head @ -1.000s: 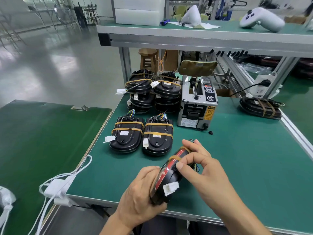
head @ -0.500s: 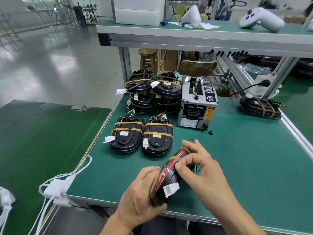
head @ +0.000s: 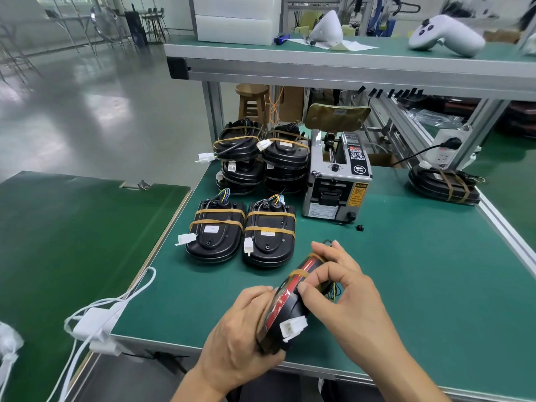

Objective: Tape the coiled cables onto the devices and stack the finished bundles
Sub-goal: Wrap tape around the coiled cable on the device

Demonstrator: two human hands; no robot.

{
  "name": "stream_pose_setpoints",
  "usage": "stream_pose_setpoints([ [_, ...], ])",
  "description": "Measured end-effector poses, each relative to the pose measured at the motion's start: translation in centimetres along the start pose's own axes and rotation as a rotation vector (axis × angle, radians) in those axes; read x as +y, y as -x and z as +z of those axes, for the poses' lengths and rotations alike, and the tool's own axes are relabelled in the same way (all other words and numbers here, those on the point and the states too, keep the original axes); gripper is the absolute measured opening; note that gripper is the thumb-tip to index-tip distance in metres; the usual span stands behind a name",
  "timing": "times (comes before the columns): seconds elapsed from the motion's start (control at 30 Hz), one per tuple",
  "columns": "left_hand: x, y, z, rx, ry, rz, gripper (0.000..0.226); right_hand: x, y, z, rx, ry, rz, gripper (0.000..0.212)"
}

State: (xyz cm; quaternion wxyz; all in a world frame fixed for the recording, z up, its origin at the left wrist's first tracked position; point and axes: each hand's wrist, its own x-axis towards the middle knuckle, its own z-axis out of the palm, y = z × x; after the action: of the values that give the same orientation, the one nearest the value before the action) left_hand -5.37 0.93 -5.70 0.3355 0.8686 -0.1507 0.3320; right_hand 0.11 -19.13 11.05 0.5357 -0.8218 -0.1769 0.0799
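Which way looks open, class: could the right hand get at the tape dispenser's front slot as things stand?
Probably yes, once freed: the right hand now pinches the held device, but only bare mat lies between it and the tape dispenser.

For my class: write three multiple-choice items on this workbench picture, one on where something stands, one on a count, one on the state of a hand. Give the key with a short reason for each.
1. Where does the tape dispenser stand?
A. Right of the stacked bundles
B. On the upper shelf
C. On the floor

2. How many taped devices lie singly, side by side, in front of the stacks?
A. One
B. Two
C. Four

3. What is the left hand doing?
A. Resting flat on the table
B. Gripping the held device
C. Reaching for the stool

Key:
1 A, it stands on the green table beside the stacks.
2 B, one device lies beside the other.
3 B, its fingers curl round the device, which the right hand also touches.
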Motion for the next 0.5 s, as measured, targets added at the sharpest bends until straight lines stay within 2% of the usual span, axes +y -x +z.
stream_pose_setpoints([
  [0.3, 0.53, -0.42, -0.42, 0.004, -0.016, 0.023, 0.065, 0.25, 0.11, 0.39, 0.033, 0.041, -0.022, 0.015],
  [0.5, 0.96, -0.64, -0.84, -0.025, -0.013, 0.018, 0.068, 0.56, 0.23, 0.55, 0.027, 0.009, -0.049, 0.027],
])
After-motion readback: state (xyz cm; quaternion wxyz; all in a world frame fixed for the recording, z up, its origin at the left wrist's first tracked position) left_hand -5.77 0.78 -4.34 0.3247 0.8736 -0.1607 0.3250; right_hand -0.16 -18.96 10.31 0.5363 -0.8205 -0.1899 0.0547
